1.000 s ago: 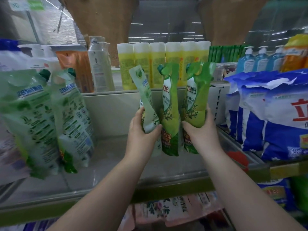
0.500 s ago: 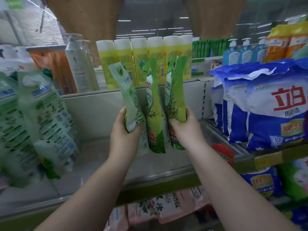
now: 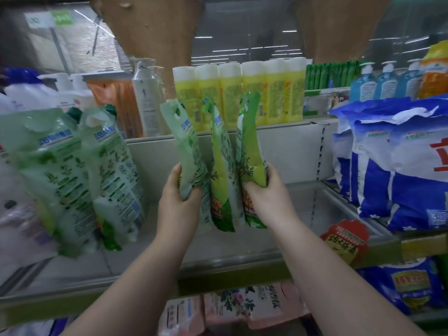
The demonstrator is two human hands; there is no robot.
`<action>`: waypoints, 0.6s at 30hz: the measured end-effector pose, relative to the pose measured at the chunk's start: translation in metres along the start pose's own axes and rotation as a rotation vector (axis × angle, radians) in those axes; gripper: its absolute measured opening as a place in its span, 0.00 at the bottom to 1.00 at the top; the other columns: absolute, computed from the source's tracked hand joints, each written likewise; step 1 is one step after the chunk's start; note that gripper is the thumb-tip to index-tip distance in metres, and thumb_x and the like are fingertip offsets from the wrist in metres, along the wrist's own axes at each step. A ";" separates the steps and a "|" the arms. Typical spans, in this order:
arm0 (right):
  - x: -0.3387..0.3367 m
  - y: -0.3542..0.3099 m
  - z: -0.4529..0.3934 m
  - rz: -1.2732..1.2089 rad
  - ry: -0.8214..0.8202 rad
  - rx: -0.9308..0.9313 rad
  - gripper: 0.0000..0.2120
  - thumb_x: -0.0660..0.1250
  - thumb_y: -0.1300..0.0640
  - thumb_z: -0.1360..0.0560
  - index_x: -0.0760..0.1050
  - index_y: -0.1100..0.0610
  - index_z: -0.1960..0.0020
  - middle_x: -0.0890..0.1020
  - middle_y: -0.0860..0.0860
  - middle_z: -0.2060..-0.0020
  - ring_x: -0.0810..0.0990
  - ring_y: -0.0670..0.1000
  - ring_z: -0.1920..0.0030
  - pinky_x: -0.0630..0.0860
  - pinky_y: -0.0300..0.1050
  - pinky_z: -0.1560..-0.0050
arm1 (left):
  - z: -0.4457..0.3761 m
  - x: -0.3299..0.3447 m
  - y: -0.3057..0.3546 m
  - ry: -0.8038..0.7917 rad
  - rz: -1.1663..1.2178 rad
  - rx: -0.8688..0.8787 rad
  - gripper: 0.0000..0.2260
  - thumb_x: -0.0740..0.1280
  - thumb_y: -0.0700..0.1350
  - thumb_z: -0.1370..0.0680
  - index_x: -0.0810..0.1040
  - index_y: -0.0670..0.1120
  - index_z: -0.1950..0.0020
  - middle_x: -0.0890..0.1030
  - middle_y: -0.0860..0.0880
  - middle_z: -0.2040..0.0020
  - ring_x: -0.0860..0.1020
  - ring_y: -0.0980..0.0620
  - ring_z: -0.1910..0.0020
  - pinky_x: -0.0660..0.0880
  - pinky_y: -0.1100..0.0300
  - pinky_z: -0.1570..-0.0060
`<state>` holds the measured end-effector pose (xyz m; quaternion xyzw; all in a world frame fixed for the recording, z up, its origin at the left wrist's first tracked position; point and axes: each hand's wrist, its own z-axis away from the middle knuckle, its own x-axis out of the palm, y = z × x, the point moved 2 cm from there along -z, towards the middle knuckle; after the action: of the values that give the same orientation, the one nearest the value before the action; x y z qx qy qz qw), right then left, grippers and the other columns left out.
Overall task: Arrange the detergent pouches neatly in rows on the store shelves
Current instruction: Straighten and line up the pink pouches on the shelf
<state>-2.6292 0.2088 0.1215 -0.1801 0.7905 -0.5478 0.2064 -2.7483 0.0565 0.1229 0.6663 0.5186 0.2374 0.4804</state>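
Left hand (image 3: pixel 178 202) gripping pale green pouch (image 3: pixel 188 161), right hand (image 3: pixel 268 192) gripping bright green pouches (image 3: pixel 249 151), above shelf (image 3: pixel 242 246)

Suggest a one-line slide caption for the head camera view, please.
Left hand and right hand hold three green detergent pouches upright above the shelf.

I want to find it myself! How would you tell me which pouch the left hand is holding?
Look at the grey shelf between the blue-and-white bags and the leaning pouches. Three pouches are held up there; the left hand grips the pale green pouch, leftmost. Its two neighbours are brighter green.
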 end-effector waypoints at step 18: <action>0.070 -0.015 0.018 -0.074 -0.140 -0.021 0.18 0.72 0.50 0.22 0.71 0.40 0.35 0.83 0.40 0.47 0.82 0.48 0.45 0.78 0.49 0.44 | 0.000 -0.077 -0.005 0.138 -0.182 -0.062 0.13 0.68 0.46 0.21 0.70 0.65 0.47 0.80 0.60 0.53 0.78 0.69 0.60 0.72 0.68 0.70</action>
<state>-2.6785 0.1536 0.1213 -0.2491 0.7726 -0.5330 0.2388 -2.7777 -0.0145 0.1329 0.5833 0.6011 0.2541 0.4836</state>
